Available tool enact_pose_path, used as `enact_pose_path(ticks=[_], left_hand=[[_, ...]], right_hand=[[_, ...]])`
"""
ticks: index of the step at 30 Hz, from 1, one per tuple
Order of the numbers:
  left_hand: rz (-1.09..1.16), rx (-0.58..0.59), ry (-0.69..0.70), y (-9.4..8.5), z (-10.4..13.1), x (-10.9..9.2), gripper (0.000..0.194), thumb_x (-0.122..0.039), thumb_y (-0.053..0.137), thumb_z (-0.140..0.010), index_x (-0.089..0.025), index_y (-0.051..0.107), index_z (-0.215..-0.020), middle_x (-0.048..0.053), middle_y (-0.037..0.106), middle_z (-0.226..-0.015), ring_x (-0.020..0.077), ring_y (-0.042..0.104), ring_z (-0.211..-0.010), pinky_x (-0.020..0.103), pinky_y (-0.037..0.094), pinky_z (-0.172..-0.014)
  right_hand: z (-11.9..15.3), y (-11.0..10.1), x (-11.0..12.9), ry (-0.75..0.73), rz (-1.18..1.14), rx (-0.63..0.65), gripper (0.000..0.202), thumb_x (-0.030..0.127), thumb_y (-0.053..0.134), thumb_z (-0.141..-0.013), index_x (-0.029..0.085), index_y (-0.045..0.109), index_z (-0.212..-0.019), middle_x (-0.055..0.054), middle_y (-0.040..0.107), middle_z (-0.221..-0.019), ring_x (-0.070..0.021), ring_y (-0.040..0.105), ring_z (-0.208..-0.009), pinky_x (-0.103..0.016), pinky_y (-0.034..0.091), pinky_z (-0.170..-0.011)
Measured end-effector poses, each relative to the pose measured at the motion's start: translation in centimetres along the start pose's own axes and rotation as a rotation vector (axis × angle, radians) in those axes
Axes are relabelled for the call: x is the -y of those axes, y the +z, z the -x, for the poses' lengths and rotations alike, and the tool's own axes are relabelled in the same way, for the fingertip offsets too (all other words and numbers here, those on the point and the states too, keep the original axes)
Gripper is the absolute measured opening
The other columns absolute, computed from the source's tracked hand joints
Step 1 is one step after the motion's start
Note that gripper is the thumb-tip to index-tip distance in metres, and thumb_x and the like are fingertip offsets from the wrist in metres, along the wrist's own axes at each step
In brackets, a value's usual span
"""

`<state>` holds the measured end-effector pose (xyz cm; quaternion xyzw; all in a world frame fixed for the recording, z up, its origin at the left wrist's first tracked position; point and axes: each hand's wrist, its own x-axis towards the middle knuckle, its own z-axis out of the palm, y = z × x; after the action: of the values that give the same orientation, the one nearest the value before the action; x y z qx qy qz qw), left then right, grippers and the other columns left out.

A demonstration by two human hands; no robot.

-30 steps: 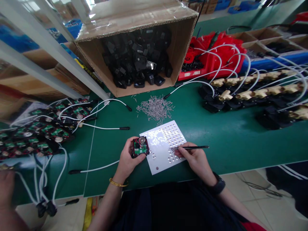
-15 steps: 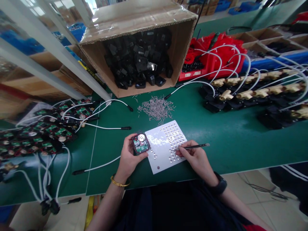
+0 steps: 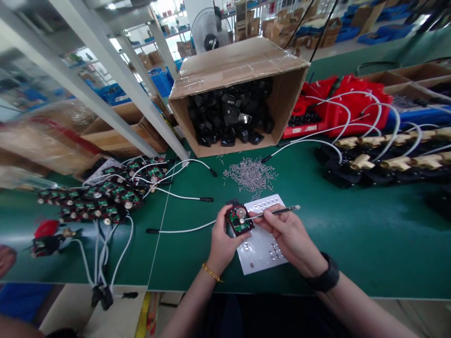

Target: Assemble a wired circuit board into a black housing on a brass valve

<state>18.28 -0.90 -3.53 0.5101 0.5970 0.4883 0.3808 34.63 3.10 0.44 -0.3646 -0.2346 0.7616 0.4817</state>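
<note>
My left hand [image 3: 222, 241] holds a square black housing [image 3: 234, 221] with its open side up, fingers and thumb around its edges. Inside it show a green circuit board, red wires and a round metallic part. In a pinch, my right hand [image 3: 294, 237] grips a slim dark tool [image 3: 283, 211] with a thin metal tip. That tip points into the housing, at a small shiny round piece; whether they touch I cannot tell. Beneath both hands lies a white sheet [image 3: 262, 263] dotted with small shiny round pieces, partly hidden by the hands.
Behind the sheet is a heap of small metal pins or screws [image 3: 251, 174]. A cardboard box [image 3: 239, 63] of black housings stands beyond. Assembled boards [image 3: 105, 202] with white cables lie left; brass fittings [image 3: 398, 163] on black units and red bins [image 3: 338, 115] are right. Another person's hand [image 3: 7, 259] appears far left.
My right hand has lifted the tool from the sheet's round pieces to the housing. The housing in my left hand now sits over the sheet's left part. The camera view has shifted.
</note>
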Motion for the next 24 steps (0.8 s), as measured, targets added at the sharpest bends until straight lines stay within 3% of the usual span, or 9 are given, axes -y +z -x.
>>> enact_pose_path(ticks=[4, 14, 24], left_hand=[[-0.017, 0.009, -0.001, -0.1, 0.1, 0.1, 0.073, -0.020, 0.078, -0.059, -0.022, 0.043, -0.123, 0.008, 0.050, -0.126, 0.0260, 0.049, -0.116, 0.040, 0.036, -0.103], [-0.010, 0.033, 0.004, 0.1, 0.1, 0.0, 0.073, -0.021, 0.077, -0.062, -0.023, 0.039, -0.124, 0.008, 0.047, -0.128, 0.0254, 0.048, -0.118, 0.042, 0.035, -0.104], [0.006, 0.007, -0.008, 0.5, 0.0, -0.1, 0.073, -0.020, 0.077, -0.061, -0.023, 0.040, -0.124, 0.009, 0.048, -0.128, 0.0263, 0.048, -0.118, 0.042, 0.036, -0.103]], right_hand=[[0.1, 0.7, -0.7, -0.056, 0.092, -0.061, 0.024, 0.032, 0.080, -0.062, 0.017, 0.064, -0.070, -0.004, 0.071, -0.076, -0.0151, 0.064, -0.068, -0.025, 0.051, -0.067], [0.2, 0.7, -0.7, -0.124, 0.225, -0.070, 0.025, 0.038, 0.076, -0.066, 0.019, 0.061, -0.074, -0.006, 0.070, -0.080, -0.0211, 0.065, -0.078, -0.035, 0.051, -0.075], [0.4, 0.6, -1.5, -0.196, 0.254, -0.122, 0.018, 0.034, 0.072, -0.070, 0.020, 0.062, -0.077, -0.005, 0.070, -0.085, -0.0201, 0.064, -0.079, -0.035, 0.049, -0.076]])
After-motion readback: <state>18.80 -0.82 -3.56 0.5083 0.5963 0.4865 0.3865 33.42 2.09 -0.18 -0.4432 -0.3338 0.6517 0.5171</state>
